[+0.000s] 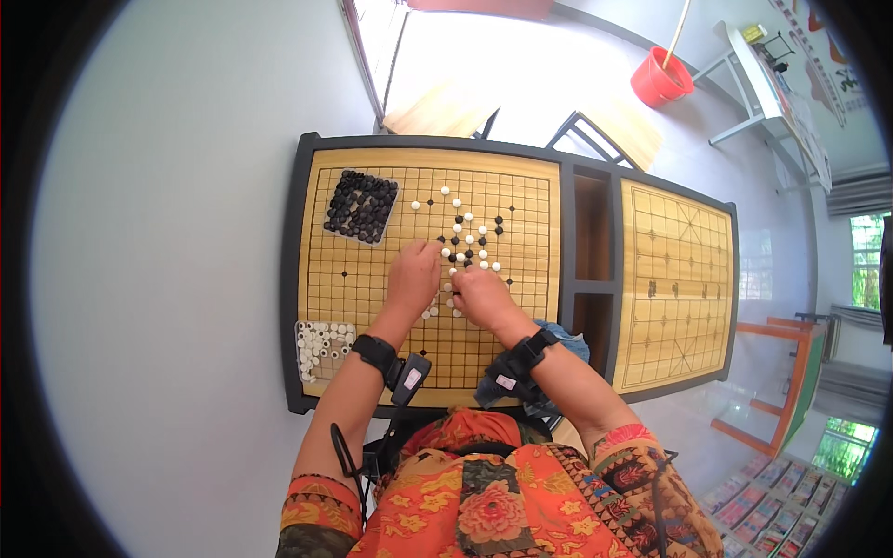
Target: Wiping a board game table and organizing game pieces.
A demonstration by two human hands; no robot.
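Observation:
A Go board [377,300] with a wooden grid top lies before me, several black and white stones spread over its middle. My left hand [415,275] rests low over the board, its fingertips beside a black stone [441,240]. Close to its right, my right hand [481,296] is bent over the grid, fingers curled down among white stones [448,287]. Whether either hand pinches a stone is hidden by the fingers. Black stones fill a clear plastic tray [377,241] at the board's far left. Another clear tray [342,368] of white stones stands at the near left.
Blue cloth [571,340] lies by my right forearm. Two dark compartments [593,227] separate the Go board from a Chinese chess board [673,335]. Beyond the table are wooden stools [446,111] and a red bucket [652,77]. A wall [174,244] runs along the left.

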